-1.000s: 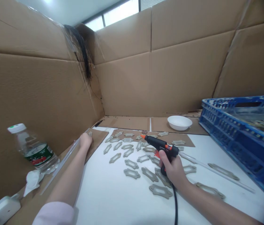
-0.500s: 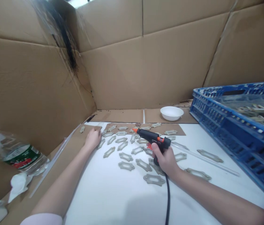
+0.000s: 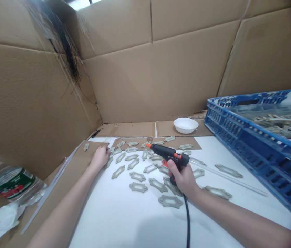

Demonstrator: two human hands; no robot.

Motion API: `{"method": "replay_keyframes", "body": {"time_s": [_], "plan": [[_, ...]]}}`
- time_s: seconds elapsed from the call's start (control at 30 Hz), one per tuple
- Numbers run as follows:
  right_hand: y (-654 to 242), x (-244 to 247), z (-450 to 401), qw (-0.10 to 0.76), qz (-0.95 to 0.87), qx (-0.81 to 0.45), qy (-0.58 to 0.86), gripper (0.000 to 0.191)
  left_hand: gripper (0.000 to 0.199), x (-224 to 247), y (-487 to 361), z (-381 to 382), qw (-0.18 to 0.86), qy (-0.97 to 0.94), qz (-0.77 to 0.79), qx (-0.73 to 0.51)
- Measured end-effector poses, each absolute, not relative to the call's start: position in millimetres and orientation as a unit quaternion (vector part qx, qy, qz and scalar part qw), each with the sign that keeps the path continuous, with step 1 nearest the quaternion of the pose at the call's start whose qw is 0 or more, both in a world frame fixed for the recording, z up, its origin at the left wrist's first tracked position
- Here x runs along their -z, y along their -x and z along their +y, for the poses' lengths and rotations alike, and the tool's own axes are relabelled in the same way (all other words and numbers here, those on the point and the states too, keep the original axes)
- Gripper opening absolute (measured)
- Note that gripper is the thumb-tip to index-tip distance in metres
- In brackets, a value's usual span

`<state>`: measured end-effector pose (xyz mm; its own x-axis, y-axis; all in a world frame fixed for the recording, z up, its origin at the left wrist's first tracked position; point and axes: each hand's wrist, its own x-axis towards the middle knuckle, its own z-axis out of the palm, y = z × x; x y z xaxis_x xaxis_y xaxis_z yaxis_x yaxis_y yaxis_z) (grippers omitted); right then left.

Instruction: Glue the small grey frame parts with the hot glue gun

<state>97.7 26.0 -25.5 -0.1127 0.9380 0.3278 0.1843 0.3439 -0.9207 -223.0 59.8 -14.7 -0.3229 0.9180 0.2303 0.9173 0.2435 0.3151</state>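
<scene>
Right hand [image 3: 185, 178] gripping glue gun [image 3: 164, 151], left hand [image 3: 101, 157] near frames [image 3: 178, 202]

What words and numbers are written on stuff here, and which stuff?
None can be read.
Green-and-red label on the bottle: too blurred to read.
Glue gun: any print on its side is too small to read.

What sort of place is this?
Probably a makeshift hand-assembly station, maybe in a small workshop: a hot-glue gun held over a white table, small frame-shaped pieces scattered across it, and cardboard walls boxing in its back and left.
</scene>
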Motion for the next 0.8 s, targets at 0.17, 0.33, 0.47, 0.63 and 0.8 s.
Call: {"method": "replay_keyframes", "body": {"time_s": [0.17, 0.33, 0.47, 0.63, 0.8], "plan": [[-99.4, 30.9, 26.6, 0.486, -0.659, -0.351, 0.455, 0.044, 0.016, 5.1, 209.8, 55.4, 0.041, -0.549, 0.781, -0.296], [-102.2, 36.8, 25.9, 0.443, -0.723, -0.265, 0.459, 0.039, 0.027, -9.9, 152.6, 33.7, 0.18, -0.546, 0.694, -0.434], [-103.9, 32.5, 22.6, 0.428, -0.76, -0.235, 0.429, 0.037, 0.03, -14.8, 104.1, 5.6, 0.34, -0.522, 0.605, -0.495], [-103.2, 19.9, 18.8, 0.436, -0.791, -0.228, 0.362, 0.025, 0.031, -17.1, 79.8, -13.8, 0.373, -0.509, 0.602, -0.489], [-101.8, 19.6, 17.4, 0.446, -0.806, -0.202, 0.334, 0.025, 0.044, -18.4, 78.6, -17.6, 0.352, -0.513, 0.616, -0.484]]}}
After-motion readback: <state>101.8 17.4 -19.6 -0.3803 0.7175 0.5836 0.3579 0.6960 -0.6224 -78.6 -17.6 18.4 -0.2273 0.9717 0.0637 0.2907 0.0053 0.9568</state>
